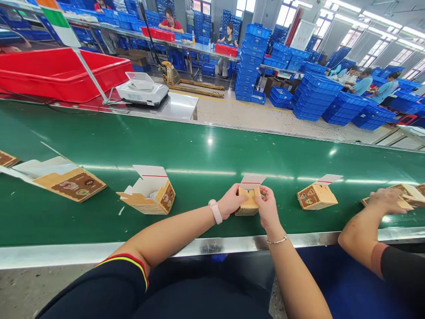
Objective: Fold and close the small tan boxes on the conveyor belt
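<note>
On the green conveyor belt [206, 155] in the head view stands a small tan box [247, 209], its white lid flap [253, 180] with a red line sticking up at the back. My left hand [232, 201] grips the box's left side, thumb on the top flaps. On its right side, my right hand [267, 207] has fingers wrapped round the edge, thumb on the flaps too. To the left sits an open box [159, 197] with its flaps spread and white contents inside. A box [317, 197] with its tan flaps folded in and white lid raised stands to the right.
Another person's hand [387, 200] reaches over boxes at the far right. A larger brown box [75, 184] lies at the left. Beyond the belt are a red tray [66, 73], a white scale [143, 91], stacked blue crates [252, 57] and a yellow pallet jack [171, 74].
</note>
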Available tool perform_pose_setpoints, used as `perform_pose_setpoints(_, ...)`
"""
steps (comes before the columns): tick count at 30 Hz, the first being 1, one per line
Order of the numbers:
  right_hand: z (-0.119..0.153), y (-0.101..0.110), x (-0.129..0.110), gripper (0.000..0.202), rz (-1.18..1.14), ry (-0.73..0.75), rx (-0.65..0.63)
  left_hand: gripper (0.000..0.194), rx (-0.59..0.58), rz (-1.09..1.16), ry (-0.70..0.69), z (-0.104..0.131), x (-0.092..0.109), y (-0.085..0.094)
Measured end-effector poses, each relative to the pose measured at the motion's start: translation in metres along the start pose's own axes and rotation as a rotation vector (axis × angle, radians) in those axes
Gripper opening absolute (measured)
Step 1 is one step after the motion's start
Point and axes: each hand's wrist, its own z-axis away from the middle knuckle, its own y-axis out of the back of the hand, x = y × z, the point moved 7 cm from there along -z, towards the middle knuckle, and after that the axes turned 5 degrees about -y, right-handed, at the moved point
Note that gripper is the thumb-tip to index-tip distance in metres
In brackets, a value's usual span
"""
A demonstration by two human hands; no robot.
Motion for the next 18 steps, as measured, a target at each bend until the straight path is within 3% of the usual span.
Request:
perform_pose_setpoints(2, 0.011, 0.017, -0.017, 0.043, 0.039, 0.177, 0.162, 0.048, 0.075, -0.115, -0.170, 0.019, 0.013, 0.010)
perform_pose_setpoints(3, 0.024, 0.025, -0.029, 0.042, 0.067, 0.332, 0.269, 0.049, 0.122, -0.207, -0.330, 0.034, 0.025, 0.018)
perform_pose_setpoints(5, 0.062, 0.030, -0.054, 0.042, 0.119, 0.705, 0.418, 0.046, 0.259, -0.396, -0.785, 0.077, 0.055, 0.039)
perform_pose_setpoints(7, 0.100, 0.017, -0.068, 0.042, 0.122, 0.991, 0.374, 0.043, 0.499, -0.492, -1.292, 0.133, 0.077, 0.068)
perform_pose_setpoints(8, 0.113, 0.003, -0.071, 0.043, 0.124, 1.065, 0.265, 0.045, 0.656, -0.529, -1.471, 0.157, 0.081, 0.085)
perform_pose_setpoints(9, 0.121, -0.015, -0.071, 0.043, 0.138, 1.094, 0.109, 0.049, 0.819, -0.580, -1.556, 0.174, 0.083, 0.103)
perform_pose_setpoints(10, 0.125, -0.036, -0.070, 0.043, 0.162, 1.094, -0.068, 0.051, 0.962, -0.646, -1.537, 0.182, 0.084, 0.123)
perform_pose_setpoints(11, 0.127, -0.058, -0.068, 0.045, 0.193, 1.080, -0.241, 0.052, 1.052, -0.718, -1.434, 0.183, 0.086, 0.142)
perform_pose_setpoints(12, 0.127, -0.081, -0.064, 0.047, 0.231, 1.061, -0.391, 0.052, 1.070, -0.781, -1.281, 0.178, 0.088, 0.161)
perform_pose_setpoints(13, 0.124, -0.103, -0.060, 0.052, 0.264, 1.049, -0.499, 0.052, 1.015, -0.831, -1.122, 0.168, 0.087, 0.177)
perform_pose_setpoints(15, 0.114, -0.141, -0.053, 0.062, 0.330, 1.043, -0.615, 0.055, 0.773, -0.900, -0.908, 0.146, 0.081, 0.193)
perform_pose_setpoints(17, 0.102, -0.173, -0.045, 0.066, 0.421, 1.026, -0.676, 0.056, 0.553, -0.947, -0.811, 0.130, 0.071, 0.194)
perform_pose_setpoints(18, 0.097, -0.186, -0.041, 0.063, 0.464, 1.012, -0.699, 0.056, 0.498, -0.961, -0.792, 0.125, 0.067, 0.192)
